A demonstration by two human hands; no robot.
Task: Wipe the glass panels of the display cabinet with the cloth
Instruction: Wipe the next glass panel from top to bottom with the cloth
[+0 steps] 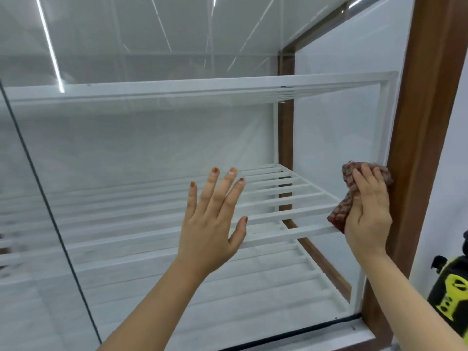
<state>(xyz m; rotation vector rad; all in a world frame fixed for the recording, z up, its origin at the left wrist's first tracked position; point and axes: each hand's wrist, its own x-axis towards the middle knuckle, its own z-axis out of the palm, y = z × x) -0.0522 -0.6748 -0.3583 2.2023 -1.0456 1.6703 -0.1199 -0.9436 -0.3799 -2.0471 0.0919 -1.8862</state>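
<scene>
Both hands up: right hand [367, 209] grip clamped on cloth [340, 214], left hand [212, 219] splayed apart. Wooden frame [415, 158] just beside the grip could snag it.

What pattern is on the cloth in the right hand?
A red-and-grey check; the head view shows the cloth bunched under the right hand.

Glass panel [152, 148] is basically wide open to the left of the left hand [210, 224] and above both hands, nothing on it there. Right side is tight though: the right hand [367, 211] and cloth [347, 178] are jammed up against the brown wooden frame [425, 148]. A dark seam [38, 178] cuts across the glass far left, and the white slatted shelves [278, 193] sit behind the pane
</scene>
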